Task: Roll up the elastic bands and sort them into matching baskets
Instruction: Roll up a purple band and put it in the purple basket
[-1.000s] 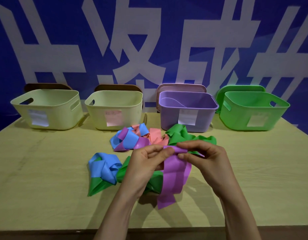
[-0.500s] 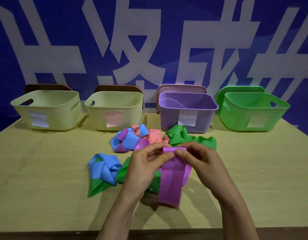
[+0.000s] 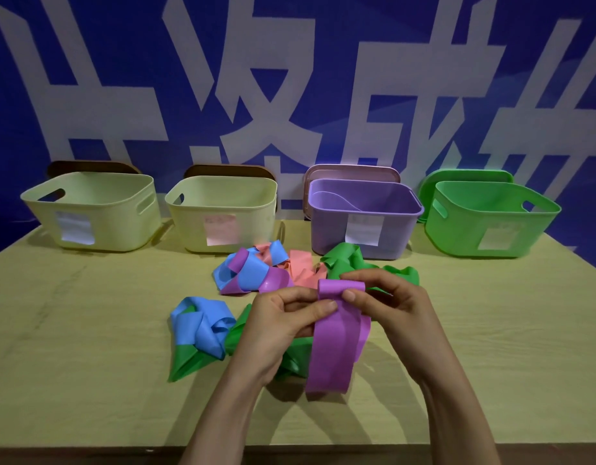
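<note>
Purple band (image 3: 333,347), centre frame: my left fingers (image 3: 323,308) and right fingers (image 3: 350,294) pinch its curled top. Rolling looks barely started; next I'd wind it down evenly.

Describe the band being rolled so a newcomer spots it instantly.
On the wooden table, in front of the purple basket, the left hand and right hand meet over a pile of bands. They pinch the purple band, its top curled over and its tail hanging down; the other purple band lies tangled with a blue band in the pile.
</note>
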### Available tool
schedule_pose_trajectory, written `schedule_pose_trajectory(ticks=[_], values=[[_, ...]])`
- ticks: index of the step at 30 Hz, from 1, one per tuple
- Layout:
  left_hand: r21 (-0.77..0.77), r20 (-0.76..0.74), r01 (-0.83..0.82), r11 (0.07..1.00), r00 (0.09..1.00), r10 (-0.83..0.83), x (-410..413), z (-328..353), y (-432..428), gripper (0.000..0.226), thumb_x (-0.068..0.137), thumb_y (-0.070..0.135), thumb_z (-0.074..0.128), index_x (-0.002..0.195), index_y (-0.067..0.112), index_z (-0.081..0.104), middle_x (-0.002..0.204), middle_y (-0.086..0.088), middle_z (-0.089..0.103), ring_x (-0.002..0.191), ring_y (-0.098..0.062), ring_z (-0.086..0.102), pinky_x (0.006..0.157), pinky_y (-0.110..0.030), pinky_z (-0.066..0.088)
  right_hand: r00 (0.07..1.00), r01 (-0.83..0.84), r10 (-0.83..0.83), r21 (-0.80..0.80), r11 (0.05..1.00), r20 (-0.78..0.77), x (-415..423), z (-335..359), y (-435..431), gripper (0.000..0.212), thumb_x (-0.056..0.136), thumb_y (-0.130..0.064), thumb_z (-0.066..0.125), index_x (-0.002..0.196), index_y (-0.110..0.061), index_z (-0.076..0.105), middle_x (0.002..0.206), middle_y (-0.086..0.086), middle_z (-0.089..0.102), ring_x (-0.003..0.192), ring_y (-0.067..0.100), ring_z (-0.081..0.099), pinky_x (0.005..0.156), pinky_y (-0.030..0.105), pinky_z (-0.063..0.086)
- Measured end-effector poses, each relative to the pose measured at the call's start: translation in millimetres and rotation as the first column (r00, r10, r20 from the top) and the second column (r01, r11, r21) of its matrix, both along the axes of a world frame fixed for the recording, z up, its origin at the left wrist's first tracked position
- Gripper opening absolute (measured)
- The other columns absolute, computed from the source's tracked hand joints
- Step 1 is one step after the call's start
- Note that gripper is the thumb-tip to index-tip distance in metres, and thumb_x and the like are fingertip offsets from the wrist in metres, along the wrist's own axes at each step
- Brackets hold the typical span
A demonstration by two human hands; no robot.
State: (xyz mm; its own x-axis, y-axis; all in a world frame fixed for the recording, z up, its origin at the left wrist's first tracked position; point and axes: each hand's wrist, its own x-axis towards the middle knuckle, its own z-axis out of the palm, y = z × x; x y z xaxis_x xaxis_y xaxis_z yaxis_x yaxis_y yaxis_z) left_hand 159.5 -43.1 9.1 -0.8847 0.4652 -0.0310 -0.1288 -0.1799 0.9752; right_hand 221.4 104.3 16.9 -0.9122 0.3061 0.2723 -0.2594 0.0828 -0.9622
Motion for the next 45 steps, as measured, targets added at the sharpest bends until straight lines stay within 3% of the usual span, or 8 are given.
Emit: schedule_pose_trajectory(ticks=[6, 13, 17, 21, 25, 32, 39, 45], values=[[-0.029, -0.082, 0.007, 1.000, 0.997, -0.009, 0.9, 0.4, -2.5, 0.022, 0.067, 0.002, 0.075, 0.084, 0.015, 0.073, 0.078, -0.002, 0.075, 0.075, -0.009, 0.069, 0.068, -0.020, 0.056, 1.000, 0.012, -0.011, 0.046, 0.999, -0.021, 1.8, 0.3, 1.4, 0.030, 0.066, 0.012, 0.074, 0.084, -0.012, 0.073, 0.084, -0.004, 0.075, 0.078, 0.006, 0.067, 0.070, 0.015, 0.052], [0.031, -0.067, -0.048, 0.998, 0.996, 0.050, 4.8, 3.5, 0.3, 0.021, 0.055, 0.024, 0.076, 0.075, 0.017, 0.075, 0.074, -0.002, 0.073, 0.071, -0.010, 0.067, 0.064, -0.021, 0.054, 0.998, -0.013, 0.016, 0.049, 0.999, -0.054, 0.7, 0.5, -0.1, 0.031, 0.065, 0.017, 0.072, 0.082, -0.009, 0.071, 0.085, -0.007, 0.073, 0.082, 0.004, 0.068, 0.072, 0.014, 0.051], [0.076, -0.111, -0.049, 0.996, 0.992, 0.057, 4.1, 3.6, -0.3, 0.029, 0.055, 0.012, 0.075, 0.084, 0.012, 0.073, 0.072, 0.001, 0.072, 0.069, -0.008, 0.066, 0.065, -0.018, 0.054, 0.995, -0.099, 0.098, 0.017, 0.995, 0.014, 3.8, -0.2, 0.8, 0.039, 0.070, 0.001, 0.074, 0.105, -0.013, 0.066, 0.098, -0.004, 0.072, 0.096, 0.008, 0.067, 0.078, 0.017, 0.052], [0.068, -0.142, -0.016, 0.998, 0.990, 0.025, 2.8, 3.4, -3.4, 0.033, 0.051, 0.010, 0.077, 0.084, 0.014, 0.073, 0.079, -0.001, 0.075, 0.075, -0.011, 0.069, 0.068, -0.017, 0.053, 0.992, -0.101, 0.097, 0.057, 0.993, 0.083, 5.0, 5.1, 0.4, 0.026, 0.076, -0.027, 0.062, 0.097, -0.013, 0.069, 0.081, -0.005, 0.070, 0.076, 0.003, 0.062, 0.066, 0.013, 0.047], [0.018, -0.213, -0.044, 0.999, 0.976, 0.047, 1.1, 2.3, -6.6, 0.032, 0.046, 0.021, 0.081, 0.078, 0.023, 0.076, 0.084, 0.000, 0.075, 0.080, -0.014, 0.070, 0.075, -0.023, 0.056, 0.994, -0.094, 0.089, 0.090, 0.991, 0.057, 4.1, 6.8, -3.4, 0.018, 0.075, -0.025, 0.061, 0.082, -0.012, 0.071, 0.069, -0.005, 0.067, 0.065, 0.000, 0.057, 0.060, 0.011, 0.044], [0.008, -0.108, 0.111, 0.994, 0.988, -0.109, 2.6, 2.5, -6.6, 0.042, 0.063, 0.016, 0.074, 0.104, 0.012, 0.067, 0.092, 0.000, 0.074, 0.085, -0.010, 0.069, 0.074, -0.024, 0.056, 1.000, 0.008, -0.008, -0.020, 1.000, -0.004, 0.1, 3.5, -5.2, 0.012, 0.071, -0.026, 0.064, 0.074, -0.024, 0.076, 0.073, -0.005, 0.071, 0.068, 0.001, 0.060, 0.062, 0.014, 0.047], [-0.027, -0.007, 0.072, 0.997, 0.997, -0.072, 2.4, 0.6, -4.9, 0.013, 0.068, 0.009, 0.074, 0.080, 0.008, 0.070, 0.074, -0.005, 0.073, 0.070, -0.014, 0.068, 0.062, -0.023, 0.054, 1.000, -0.001, 0.001, -0.029, 1.000, -0.013, 0.8, 3.4, -5.1, 0.022, 0.071, -0.021, 0.068, 0.091, -0.014, 0.073, 0.084, -0.001, 0.074, 0.079, 0.006, 0.064, 0.068, 0.018, 0.050], [-0.013, -0.047, 0.012, 1.000, 0.999, -0.013, 3.9, -0.6, -3.4, 0.018, 0.068, 0.006, 0.075, 0.086, 0.010, 0.072, 0.078, -0.007, 0.074, 0.074, -0.014, 0.069, 0.063, -0.022, 0.055, 1.000, -0.011, 0.010, -0.023, 1.000, -0.026, 2.2, 2.8, -4.7, 0.028, 0.064, -0.013, 0.073, 0.091, -0.012, 0.073, 0.089, 0.000, 0.075, 0.082, 0.010, 0.067, 0.073, 0.022, 0.055]])
